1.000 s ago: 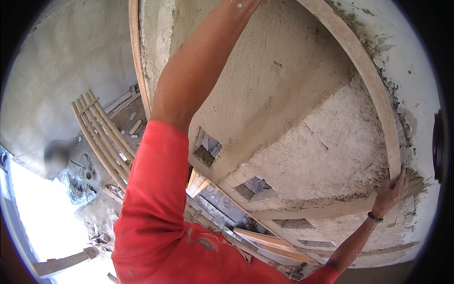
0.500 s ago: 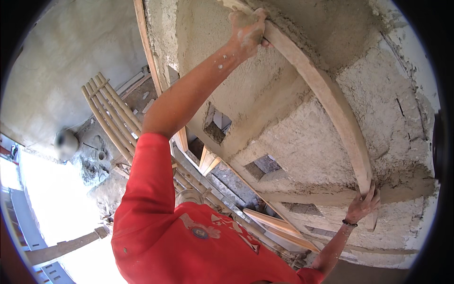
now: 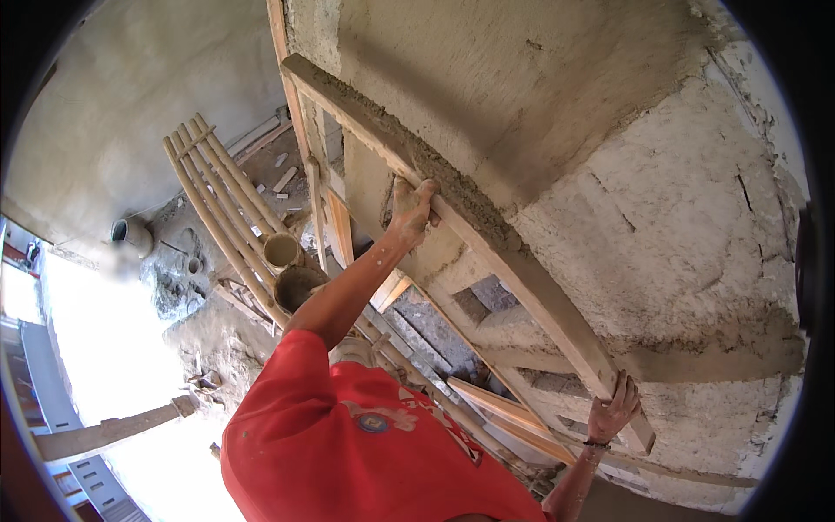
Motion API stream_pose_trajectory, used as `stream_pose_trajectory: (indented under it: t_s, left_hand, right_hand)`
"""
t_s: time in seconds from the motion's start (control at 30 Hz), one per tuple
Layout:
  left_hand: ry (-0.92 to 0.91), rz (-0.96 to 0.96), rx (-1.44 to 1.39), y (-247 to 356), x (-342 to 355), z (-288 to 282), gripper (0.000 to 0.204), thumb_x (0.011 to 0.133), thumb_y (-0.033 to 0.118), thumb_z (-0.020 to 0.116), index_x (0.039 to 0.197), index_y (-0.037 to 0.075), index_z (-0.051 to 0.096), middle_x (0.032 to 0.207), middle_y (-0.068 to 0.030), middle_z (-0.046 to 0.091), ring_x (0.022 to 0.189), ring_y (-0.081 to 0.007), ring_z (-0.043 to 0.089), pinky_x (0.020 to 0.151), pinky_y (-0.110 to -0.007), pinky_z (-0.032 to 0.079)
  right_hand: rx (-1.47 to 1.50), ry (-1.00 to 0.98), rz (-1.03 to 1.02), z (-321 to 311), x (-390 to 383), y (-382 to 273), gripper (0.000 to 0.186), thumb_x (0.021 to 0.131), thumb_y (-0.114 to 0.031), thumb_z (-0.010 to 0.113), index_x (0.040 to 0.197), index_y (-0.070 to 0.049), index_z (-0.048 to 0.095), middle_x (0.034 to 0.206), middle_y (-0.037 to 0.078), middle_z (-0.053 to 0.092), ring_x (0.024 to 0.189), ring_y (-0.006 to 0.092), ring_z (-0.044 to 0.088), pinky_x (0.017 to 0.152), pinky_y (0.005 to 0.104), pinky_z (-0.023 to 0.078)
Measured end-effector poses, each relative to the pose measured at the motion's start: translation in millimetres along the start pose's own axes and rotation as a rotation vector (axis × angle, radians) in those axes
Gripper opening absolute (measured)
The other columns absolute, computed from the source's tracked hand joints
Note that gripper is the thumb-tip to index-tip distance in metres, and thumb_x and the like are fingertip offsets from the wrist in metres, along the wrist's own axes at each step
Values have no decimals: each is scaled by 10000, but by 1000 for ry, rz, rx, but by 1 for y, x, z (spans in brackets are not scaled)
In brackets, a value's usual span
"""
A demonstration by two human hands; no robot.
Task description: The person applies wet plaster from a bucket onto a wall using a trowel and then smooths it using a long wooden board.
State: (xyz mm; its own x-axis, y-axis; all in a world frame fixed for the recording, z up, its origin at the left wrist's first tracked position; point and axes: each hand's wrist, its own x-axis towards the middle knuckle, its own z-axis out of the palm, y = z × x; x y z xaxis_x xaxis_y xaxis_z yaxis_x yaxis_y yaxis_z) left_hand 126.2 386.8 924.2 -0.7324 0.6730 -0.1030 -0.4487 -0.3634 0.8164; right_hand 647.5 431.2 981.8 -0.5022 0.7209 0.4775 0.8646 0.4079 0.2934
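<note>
A long wooden board (image 3: 522,270) runs diagonally across the rough, partly plastered wall surface (image 3: 609,191), with grey mortar along its upper edge. My left hand (image 3: 412,205) is closed round the board toward its upper half, fingers over the edge. My right hand (image 3: 614,407) grips it near the lower right end. Square openings (image 3: 494,294) in the plastered surface show behind and below the board. A pale timber edge strip (image 3: 275,22) borders the surface at the upper left, and more planks (image 3: 487,396) lie along the lower side.
A bamboo rack (image 3: 209,204) stands at the left beside two round containers (image 3: 283,252), just left of my left arm. A metal cylinder (image 3: 132,235) sits by the grey wall (image 3: 113,104). Scraps and rubble (image 3: 283,178) are on the ground below. A beam (image 3: 104,435) crosses the bright lower left.
The board has moved leftward and downward across the surface in both hands, so its upper end now shows. My left hand has come down from the top of the picture; my right hand has moved left and lower.
</note>
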Motion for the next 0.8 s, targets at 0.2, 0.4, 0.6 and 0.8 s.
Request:
stream_pose_trajectory:
  t_s: [0.2,0.4,0.6,0.8]
  left_hand:
    - [148,-139,-47,-46,-47,-56,247,895,141,527,1056,30,376,782,-130,568,484,-191,541,349,-288,394]
    - [213,-273,-228,-78,-85,-118,166,960,216,448,1039,70,449,819,-106,566,517,-187,504,399,-317,323]
    - [319,-395,-484,-88,-119,-174,232,973,315,412,1035,106,490,882,-65,582,694,-166,560,490,-322,393]
    - [343,-380,-819,-135,-120,-258,303,975,325,394,1135,88,493,1067,-71,584,904,-195,578,692,-306,489]
  right_hand:
    - [54,-137,-192,-62,2,8,610,594,-80,599,1202,-67,555,1027,148,526,989,339,510,869,484,380]
    - [-8,-210,-404,-138,45,-8,676,526,-17,578,1200,-64,533,984,166,500,912,379,515,764,499,418]
    - [-302,-224,-711,-226,109,-84,621,643,-97,599,1258,-121,521,1135,193,513,1051,392,497,897,502,415]
    - [-463,-30,-1027,-267,157,-199,565,697,-11,556,1257,-60,502,1175,216,486,1093,412,478,954,514,399]
